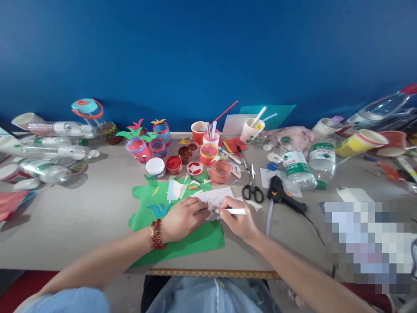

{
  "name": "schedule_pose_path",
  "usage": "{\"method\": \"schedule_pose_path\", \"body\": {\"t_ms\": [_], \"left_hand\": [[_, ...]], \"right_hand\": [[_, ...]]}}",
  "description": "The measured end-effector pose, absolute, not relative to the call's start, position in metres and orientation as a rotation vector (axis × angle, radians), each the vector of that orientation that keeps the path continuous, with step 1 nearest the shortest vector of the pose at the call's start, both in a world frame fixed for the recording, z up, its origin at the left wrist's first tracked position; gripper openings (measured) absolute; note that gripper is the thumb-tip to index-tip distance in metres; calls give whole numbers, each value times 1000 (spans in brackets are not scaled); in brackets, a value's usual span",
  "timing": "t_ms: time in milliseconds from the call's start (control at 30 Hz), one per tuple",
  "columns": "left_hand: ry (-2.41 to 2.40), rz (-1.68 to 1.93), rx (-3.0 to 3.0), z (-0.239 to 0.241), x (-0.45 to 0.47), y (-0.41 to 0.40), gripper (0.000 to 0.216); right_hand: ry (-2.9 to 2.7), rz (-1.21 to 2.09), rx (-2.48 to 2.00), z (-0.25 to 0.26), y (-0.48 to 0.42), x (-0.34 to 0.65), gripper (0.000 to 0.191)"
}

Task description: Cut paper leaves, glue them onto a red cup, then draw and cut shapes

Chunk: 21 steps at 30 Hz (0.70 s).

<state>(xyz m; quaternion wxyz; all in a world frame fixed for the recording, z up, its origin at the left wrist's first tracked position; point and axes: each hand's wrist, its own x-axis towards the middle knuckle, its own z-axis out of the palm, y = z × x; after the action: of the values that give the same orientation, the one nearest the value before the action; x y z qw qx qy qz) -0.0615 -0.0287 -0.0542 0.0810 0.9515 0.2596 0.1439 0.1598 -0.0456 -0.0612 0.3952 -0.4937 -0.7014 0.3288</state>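
My right hand [239, 219] is closed around a white marker [237, 211], its tip pointing left at a small white paper piece [214, 203] with dark drawn lines. From the left, my left hand [184, 219], with red beads at the wrist, reaches to the same piece. Its fingers are curled together, and a thin dark thing shows at their tips, too small to name. Under both hands lie a white paper sheet [224, 191] and a large green paper [195, 243]. A blue grass-shaped cutout [160, 210] rests beside my left hand.
Black scissors [253, 193] and a black glue gun [280, 193] lie right of my hands. Paint jars [173, 164] and decorated cups [139, 150] stand behind the green paper. Plastic bottles [298, 167] crowd the right; more bottles [45, 169] lie left. A blue wall [195, 56] closes the back.
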Motion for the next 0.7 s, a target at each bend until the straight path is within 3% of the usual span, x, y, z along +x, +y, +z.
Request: {"method": "schedule_pose_path", "body": {"t_ms": [700], "left_hand": [[771,463,2843,-53,-62,-28,24]], "right_hand": [[-1748,881,-1231,-60,-46,161,18]]}}
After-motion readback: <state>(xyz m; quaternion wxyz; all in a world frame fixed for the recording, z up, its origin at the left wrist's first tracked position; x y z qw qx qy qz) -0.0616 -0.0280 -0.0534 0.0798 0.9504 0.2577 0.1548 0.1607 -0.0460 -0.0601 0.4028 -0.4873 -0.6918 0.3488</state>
